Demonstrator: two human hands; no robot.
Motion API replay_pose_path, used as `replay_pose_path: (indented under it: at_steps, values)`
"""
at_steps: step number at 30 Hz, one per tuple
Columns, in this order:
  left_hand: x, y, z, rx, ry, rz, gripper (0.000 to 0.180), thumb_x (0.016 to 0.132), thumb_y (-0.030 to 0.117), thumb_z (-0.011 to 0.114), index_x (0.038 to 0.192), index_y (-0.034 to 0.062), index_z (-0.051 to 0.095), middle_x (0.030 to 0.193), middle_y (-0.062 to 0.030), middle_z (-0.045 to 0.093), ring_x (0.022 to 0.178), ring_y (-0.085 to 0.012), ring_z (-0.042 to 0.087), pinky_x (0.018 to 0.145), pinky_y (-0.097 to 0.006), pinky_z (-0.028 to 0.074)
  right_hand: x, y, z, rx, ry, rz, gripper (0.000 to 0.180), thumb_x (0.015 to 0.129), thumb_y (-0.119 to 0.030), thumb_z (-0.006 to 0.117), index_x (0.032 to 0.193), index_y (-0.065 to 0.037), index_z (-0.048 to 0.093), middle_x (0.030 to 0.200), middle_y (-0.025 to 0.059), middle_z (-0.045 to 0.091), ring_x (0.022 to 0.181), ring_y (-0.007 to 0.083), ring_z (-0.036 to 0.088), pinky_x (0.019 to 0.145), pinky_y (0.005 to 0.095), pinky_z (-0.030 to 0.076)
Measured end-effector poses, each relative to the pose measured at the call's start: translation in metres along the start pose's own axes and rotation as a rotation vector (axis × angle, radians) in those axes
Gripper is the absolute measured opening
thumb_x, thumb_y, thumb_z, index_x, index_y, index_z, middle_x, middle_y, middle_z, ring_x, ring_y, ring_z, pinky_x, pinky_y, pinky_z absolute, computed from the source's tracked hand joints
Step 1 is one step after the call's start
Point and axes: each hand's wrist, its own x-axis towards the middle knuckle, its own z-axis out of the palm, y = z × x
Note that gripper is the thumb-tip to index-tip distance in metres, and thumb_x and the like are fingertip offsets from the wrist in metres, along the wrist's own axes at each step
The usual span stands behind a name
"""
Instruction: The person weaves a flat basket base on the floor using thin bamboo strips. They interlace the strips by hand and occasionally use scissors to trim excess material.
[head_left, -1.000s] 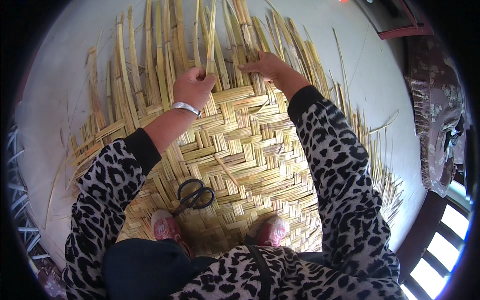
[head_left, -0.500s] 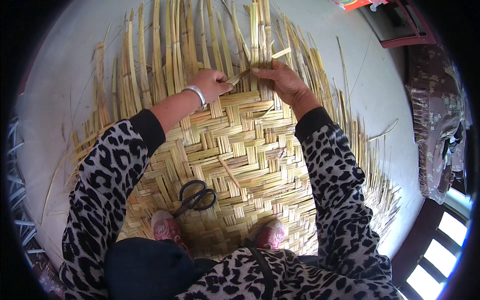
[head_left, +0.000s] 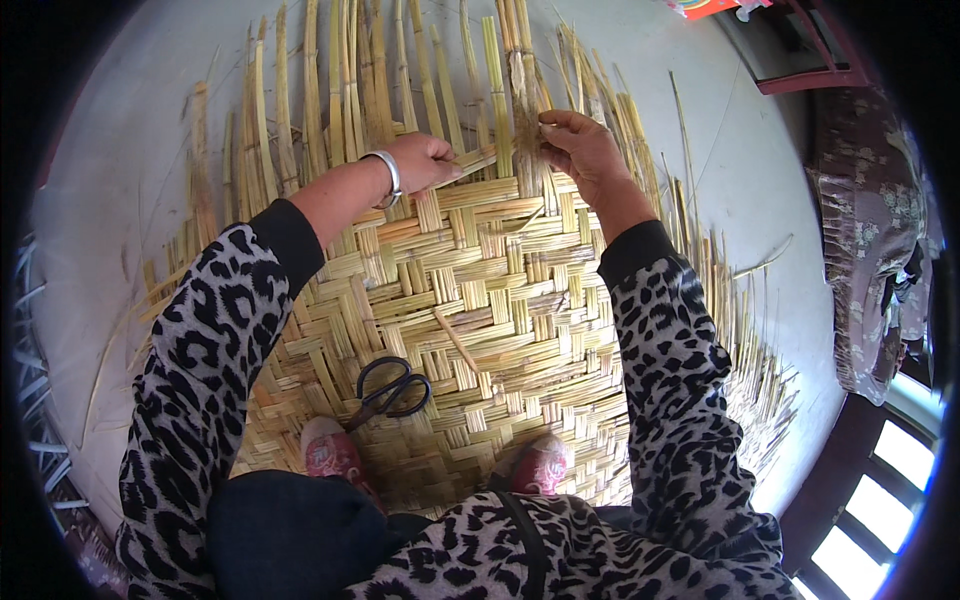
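A mat of flat, yellowish reed strips (head_left: pixel 480 290) lies woven on the floor, with loose strip ends fanning out at its far edge. My left hand (head_left: pixel 422 163), with a silver bangle on the wrist, is closed on a crosswise reed strip (head_left: pixel 478 160) at that edge. To its right, my right hand (head_left: pixel 582 145) pinches the side of an upright reed strip (head_left: pixel 523 90) with a brown, frayed part. A greener upright strip (head_left: pixel 497 95) stands between the hands. Dark-handled scissors (head_left: pixel 390 390) rest on the mat near my left foot.
My red shoes (head_left: pixel 540 467) stand on the mat's near part. A loose short strip (head_left: pixel 455 340) lies on the weave. Pale floor (head_left: pixel 745 180) surrounds the mat. Patterned fringed cloth (head_left: pixel 870 240) hangs at the right, and a metal lattice (head_left: pixel 38 370) is at the left edge.
My right hand has shifted slightly right, and my left hand slightly left. The greener upright strip has come apart from the bundle by my right hand and leans left.
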Motion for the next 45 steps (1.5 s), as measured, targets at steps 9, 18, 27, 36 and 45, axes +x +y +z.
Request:
replay_pose_path:
  at_steps: [9,18,27,36,45]
  values:
    - [0.003,0.007,-0.003,0.072,-0.009,-0.027,0.025,0.090,0.025,0.069,0.096,0.0007,0.066,0.070,-0.0016,0.059,0.050,-0.0086,0.054,0.048,-0.026,0.049,-0.010,0.009,-0.002,0.053,0.077,0.012,0.021,0.089,-0.003,0.064,0.110,-0.001,0.062,0.093,0.0058,0.065,0.080,0.0151,0.064,0.072,0.0278,0.056]
    - [0.002,0.013,0.003,0.117,0.058,-0.079,0.032,0.086,0.030,0.073,0.092,-0.0006,0.068,0.066,-0.0036,0.060,0.049,-0.0094,0.055,0.047,-0.027,0.047,-0.009,0.012,-0.008,0.247,0.035,-0.013,0.024,0.090,-0.001,0.061,0.113,-0.004,0.060,0.097,0.0060,0.065,0.082,0.0140,0.063,0.075,0.0260,0.055]
    - [0.001,0.014,0.006,0.298,0.080,0.010,0.028,0.087,0.031,0.072,0.080,0.0036,0.067,0.059,-0.0037,0.058,0.047,-0.0115,0.053,0.050,-0.030,0.045,-0.031,0.019,-0.010,0.073,0.114,-0.066,0.017,0.091,-0.002,0.061,0.108,-0.001,0.063,0.095,0.0062,0.062,0.080,0.0140,0.062,0.070,0.0260,0.057]
    - [0.006,0.062,0.005,0.879,-0.005,0.044,0.033,0.088,0.035,0.065,0.084,0.0025,0.069,0.073,-0.0158,0.064,0.069,-0.0296,0.062,0.069,-0.043,0.049,-0.025,0.030,-0.020,0.149,0.153,-0.033,0.023,0.092,-0.001,0.059,0.115,0.000,0.059,0.095,0.0067,0.062,0.077,0.0133,0.063,0.070,0.0228,0.058]
    - [0.025,0.052,0.016,0.720,0.064,0.064,0.031,0.086,0.036,0.068,0.082,0.0050,0.068,0.078,-0.0137,0.067,0.072,-0.0272,0.063,0.070,-0.040,0.049,-0.022,0.040,-0.021,0.003,0.118,-0.140,0.020,0.088,-0.006,0.066,0.107,-0.002,0.065,0.092,0.0037,0.062,0.079,0.0111,0.062,0.068,0.0230,0.055]
